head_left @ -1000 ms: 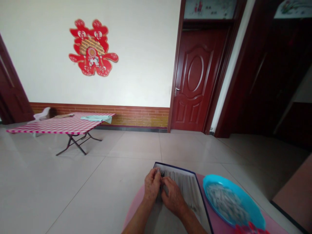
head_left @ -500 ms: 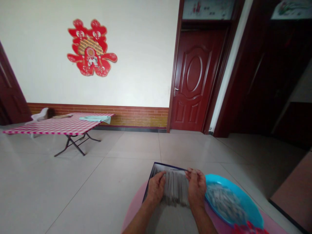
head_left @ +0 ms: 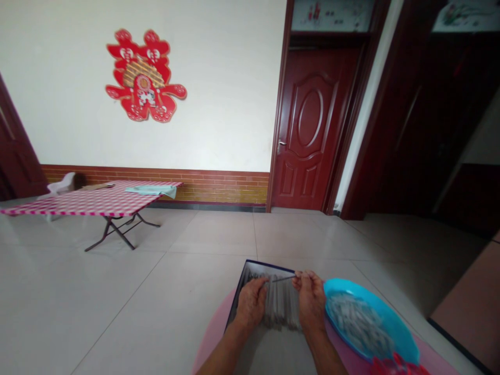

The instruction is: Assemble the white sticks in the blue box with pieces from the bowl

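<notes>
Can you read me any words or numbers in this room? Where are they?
Red paper decoration on the wall: character-like shapes at its top, too fancy to read for sure.
Picture above the red door: small dark marks, too small to read.
Dark-edged tray: no writing that I can see.
No other words, numbers or brands can be read.

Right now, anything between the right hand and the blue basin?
Nothing visible. The right hand, pinching the thin rod, sits right beside the basin rim, with no object between them.
</notes>
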`<state>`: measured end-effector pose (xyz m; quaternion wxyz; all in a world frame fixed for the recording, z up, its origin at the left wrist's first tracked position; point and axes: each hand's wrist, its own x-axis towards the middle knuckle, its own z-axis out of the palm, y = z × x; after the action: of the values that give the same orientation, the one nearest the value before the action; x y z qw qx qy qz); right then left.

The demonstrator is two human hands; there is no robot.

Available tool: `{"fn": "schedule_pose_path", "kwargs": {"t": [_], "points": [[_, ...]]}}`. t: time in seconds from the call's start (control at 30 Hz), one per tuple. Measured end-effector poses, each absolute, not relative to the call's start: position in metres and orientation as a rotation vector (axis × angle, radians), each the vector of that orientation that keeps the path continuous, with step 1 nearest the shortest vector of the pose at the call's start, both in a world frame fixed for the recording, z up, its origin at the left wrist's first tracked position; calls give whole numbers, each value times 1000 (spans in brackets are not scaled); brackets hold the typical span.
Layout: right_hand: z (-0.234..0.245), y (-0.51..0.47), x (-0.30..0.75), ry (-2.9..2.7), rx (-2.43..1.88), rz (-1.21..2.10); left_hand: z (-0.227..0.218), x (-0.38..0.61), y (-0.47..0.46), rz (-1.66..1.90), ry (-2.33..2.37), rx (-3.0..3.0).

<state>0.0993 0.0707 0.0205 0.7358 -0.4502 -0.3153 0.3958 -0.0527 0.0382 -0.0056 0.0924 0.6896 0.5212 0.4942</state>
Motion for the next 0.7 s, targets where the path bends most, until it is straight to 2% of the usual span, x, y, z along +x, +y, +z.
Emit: {"fn": "schedule_pose_path", "kwargs": {"t": [0.33, 0.53, 0.7], "points": [[26, 58, 84, -1003, -1089, 975, 5, -45, 27, 1434, 1423, 2122], [27, 52, 81, -1184, -1097, 841, 5, -45, 27, 1477, 1450, 2041], [14, 55, 82, -1287, -1096, 856, 2, -44, 29, 1510, 1476, 1998]]}}
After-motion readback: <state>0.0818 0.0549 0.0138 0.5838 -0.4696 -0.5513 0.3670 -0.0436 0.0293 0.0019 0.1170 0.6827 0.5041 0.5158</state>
